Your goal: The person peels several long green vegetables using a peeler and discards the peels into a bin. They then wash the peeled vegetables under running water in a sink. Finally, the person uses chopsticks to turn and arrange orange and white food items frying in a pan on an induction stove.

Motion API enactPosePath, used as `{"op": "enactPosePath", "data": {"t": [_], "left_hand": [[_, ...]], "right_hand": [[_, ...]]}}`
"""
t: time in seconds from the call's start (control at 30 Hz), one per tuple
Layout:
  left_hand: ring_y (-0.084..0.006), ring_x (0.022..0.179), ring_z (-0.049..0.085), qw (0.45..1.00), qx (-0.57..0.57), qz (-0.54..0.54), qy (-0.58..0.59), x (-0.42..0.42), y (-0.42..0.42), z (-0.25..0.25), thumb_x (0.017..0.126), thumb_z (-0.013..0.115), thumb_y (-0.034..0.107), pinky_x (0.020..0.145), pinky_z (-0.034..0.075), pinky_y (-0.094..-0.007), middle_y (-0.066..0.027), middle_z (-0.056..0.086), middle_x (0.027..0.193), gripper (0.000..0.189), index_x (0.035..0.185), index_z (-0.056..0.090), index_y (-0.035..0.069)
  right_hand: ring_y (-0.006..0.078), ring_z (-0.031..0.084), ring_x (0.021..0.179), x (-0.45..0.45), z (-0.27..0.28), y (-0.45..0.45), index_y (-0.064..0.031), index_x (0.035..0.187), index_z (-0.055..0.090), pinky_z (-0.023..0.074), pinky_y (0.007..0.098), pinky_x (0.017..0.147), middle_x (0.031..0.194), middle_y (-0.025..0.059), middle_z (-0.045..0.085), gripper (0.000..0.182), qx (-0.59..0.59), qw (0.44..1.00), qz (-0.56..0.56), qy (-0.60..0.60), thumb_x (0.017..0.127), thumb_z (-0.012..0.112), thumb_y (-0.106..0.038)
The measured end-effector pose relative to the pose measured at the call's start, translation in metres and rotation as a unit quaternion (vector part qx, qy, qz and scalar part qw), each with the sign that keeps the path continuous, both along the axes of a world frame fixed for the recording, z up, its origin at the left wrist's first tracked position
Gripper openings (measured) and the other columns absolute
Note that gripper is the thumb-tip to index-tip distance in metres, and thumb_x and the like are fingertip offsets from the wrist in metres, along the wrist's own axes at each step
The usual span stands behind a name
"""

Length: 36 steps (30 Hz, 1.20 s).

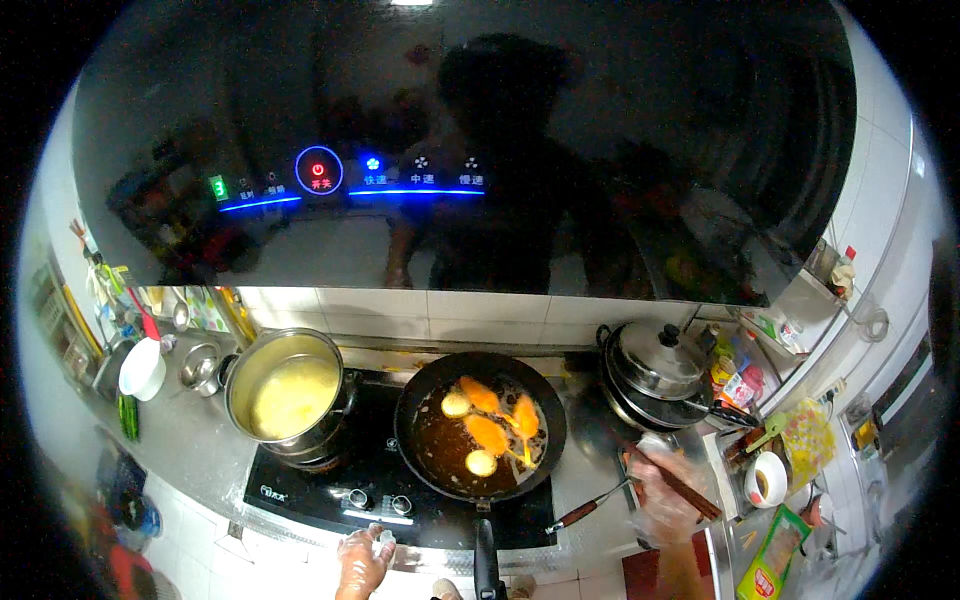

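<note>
A black wok (420, 420) of bubbling oil sits on the right side of the black gas hob (435, 517). In it float three orange drumstick-shaped pieces (486, 433) and two pale round pieces (481, 463). To the right of the wok, my right hand (664, 487), in a clear plastic glove and slightly blurred, grips dark brown chopsticks (686, 491). They slant over a tray whose contents it partly hides. My left hand (364, 562), also gloved, is by the hob's front edge, left of the wok handle (486, 559). Its fingers are bent; whether they hold something is unclear.
A tall steel pot (247, 420) of yellowish liquid stands on the left burner. A utensil with a wooden handle (577, 514) projects over the counter. Lidded pans (652, 367) stand at back right, a white bowl (765, 480) farther right. The range hood (600, 187) hangs above.
</note>
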<state>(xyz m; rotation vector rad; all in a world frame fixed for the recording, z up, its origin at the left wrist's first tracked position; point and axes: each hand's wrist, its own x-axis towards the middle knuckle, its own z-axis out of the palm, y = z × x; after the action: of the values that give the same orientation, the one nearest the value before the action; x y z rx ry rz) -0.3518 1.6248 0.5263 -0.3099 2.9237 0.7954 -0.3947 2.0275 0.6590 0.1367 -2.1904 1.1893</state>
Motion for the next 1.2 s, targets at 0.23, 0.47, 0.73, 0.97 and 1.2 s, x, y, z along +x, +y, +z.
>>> {"op": "enactPosePath", "data": {"t": [0.23, 0.47, 0.73, 0.97, 1.2], "left_hand": [[-0.031, 0.096, 0.057, 0.998, 0.024, 0.001, 0.064, 0.002, -0.007, -0.015, 0.077, 0.063, 0.029, 0.088, 0.038, -0.0491, -0.0149, 0.062, 0.098, 0.036, 0.106, 0.061, 0.009], [-0.0358, 0.098, 0.056, 0.998, 0.027, 0.04, 0.027, 0.013, -0.016, -0.005, 0.075, 0.066, 0.028, 0.088, 0.042, -0.0403, -0.0185, 0.06, 0.105, 0.039, 0.107, 0.061, 0.007], [-0.037, 0.085, 0.059, 0.997, 0.025, -0.001, 0.071, 0.014, -0.037, -0.034, 0.08, 0.061, 0.028, 0.074, 0.049, -0.0415, -0.0205, 0.062, 0.096, 0.039, 0.109, 0.054, 0.003], [-0.0383, 0.087, 0.058, 0.997, 0.014, -0.014, 0.076, 0.012, -0.029, -0.017, 0.082, 0.059, 0.035, 0.075, 0.048, -0.0433, -0.0218, 0.061, 0.098, 0.042, 0.107, 0.056, 0.001], [-0.0357, 0.093, 0.058, 0.997, -0.002, -0.004, 0.083, 0.009, -0.022, -0.014, 0.078, 0.061, 0.033, 0.082, 0.045, -0.0427, -0.0186, 0.062, 0.098, 0.038, 0.106, 0.061, 0.008]], "right_hand": [[0.0165, 0.06, 0.088, -0.069, -0.053, -0.057, 0.0062, 0.101, 0.061, 0.0475, 0.0256, 0.079, 0.101, 0.0134, 0.063, 0.021, -0.156, 0.971, 0.178, -0.024, 0.08, 0.059, 0.002], [0.0109, 0.058, 0.076, -0.121, -0.09, -0.08, 0.0041, 0.104, 0.061, 0.0466, 0.0206, 0.068, 0.1, 0.0107, 0.06, 0.022, -0.135, 0.965, 0.225, 0.009, 0.083, 0.057, -0.001], [0.0108, 0.057, 0.073, -0.139, -0.093, -0.106, 0.001, 0.095, 0.064, 0.0462, 0.0243, 0.067, 0.094, 0.0068, 0.062, 0.017, -0.088, 0.975, 0.199, -0.037, 0.082, 0.055, -0.003], [0.0216, 0.061, 0.076, -0.158, -0.106, -0.071, 0.0014, 0.094, 0.055, 0.0551, 0.0315, 0.07, 0.093, 0.0112, 0.057, 0.009, -0.429, 0.887, 0.063, -0.159, 0.087, 0.051, -0.003], [0.0224, 0.058, 0.082, -0.136, -0.082, -0.051, 0.0045, 0.107, 0.052, 0.0532, 0.035, 0.074, 0.102, 0.0138, 0.054, 0.022, -0.488, 0.862, 0.078, -0.11, 0.087, 0.052, -0.003]]}}
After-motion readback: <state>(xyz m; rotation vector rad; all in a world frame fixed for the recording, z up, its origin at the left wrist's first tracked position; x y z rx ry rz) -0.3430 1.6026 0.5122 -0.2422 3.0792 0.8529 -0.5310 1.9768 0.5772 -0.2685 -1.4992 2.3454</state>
